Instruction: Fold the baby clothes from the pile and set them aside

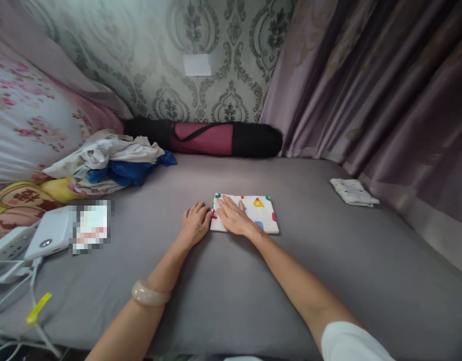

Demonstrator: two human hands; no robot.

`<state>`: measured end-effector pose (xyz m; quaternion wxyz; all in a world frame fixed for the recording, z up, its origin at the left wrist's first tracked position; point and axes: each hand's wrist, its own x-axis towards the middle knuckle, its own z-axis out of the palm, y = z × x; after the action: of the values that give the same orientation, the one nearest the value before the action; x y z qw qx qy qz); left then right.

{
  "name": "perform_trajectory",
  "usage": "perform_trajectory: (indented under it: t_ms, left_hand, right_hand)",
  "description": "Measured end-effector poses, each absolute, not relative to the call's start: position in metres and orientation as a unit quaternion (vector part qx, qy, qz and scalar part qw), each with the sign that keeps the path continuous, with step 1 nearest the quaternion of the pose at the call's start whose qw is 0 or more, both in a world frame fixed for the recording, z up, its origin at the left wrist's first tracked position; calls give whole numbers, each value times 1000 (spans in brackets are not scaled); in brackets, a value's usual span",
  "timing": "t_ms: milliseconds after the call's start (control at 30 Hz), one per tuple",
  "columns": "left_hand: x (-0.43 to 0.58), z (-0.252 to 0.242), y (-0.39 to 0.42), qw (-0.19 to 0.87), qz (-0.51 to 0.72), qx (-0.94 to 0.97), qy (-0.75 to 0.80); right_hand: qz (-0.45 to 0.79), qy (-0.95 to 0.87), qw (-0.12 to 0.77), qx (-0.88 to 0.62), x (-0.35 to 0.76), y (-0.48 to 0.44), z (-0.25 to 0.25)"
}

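A bed covered by a plain grey fabric sheet fills the foreground, below a wall of grey-green damask wallpaper. At far left sits a white, flat, box-shaped plastic device with a cable plugged in.

The left hand lies palm down on the sheet, fingers slightly bent and a little apart, fingertips at the left edge of a white rectangular folded cloth printed with colourful shapes. Its best use here is probably as a stop, keeping that edge straight without shoving the layers out of line. The right hand rests flat on the cloth, fingers extended and thumb apart, pinching nothing. Smoothing would likely go best with even, light palm pressure, stroking outward so no crease gets trapped.

The cloth thus lies just right of the left hand and under the right one, its right half uncovered. Farther right, well apart, is a smaller white folded cloth with dark specks.
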<state>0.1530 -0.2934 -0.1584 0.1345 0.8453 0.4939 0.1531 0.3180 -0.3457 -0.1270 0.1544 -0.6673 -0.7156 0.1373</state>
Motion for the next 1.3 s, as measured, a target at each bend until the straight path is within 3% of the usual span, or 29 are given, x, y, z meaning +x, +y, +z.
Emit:
perform_trajectory:
  t_ms: [167, 367, 567, 933, 1167, 1300]
  left_hand:
    - [152, -147, -286, 158, 133, 844, 494]
    - [171, -124, -273, 179, 49, 827, 530]
    - [193, -121, -277, 245, 59, 768, 588]
    - [197, -138, -280, 210, 92, 768, 598]
    - [200, -133, -287, 222, 137, 781, 567]
    - [205, -129, -294, 318, 248, 716, 570]
  right_hand:
    - [99, -632, 276, -718, 375, -364, -111]
    - [115, -477, 175, -854, 439, -393, -101]
    - [163, -434, 107, -880, 448, -402, -104]
    - [241, -450, 96, -855, 440, -400, -106]
    - [185, -494, 169, -833, 437, -406, -118]
    - [186, -480, 279, -811, 428, -409, -122]
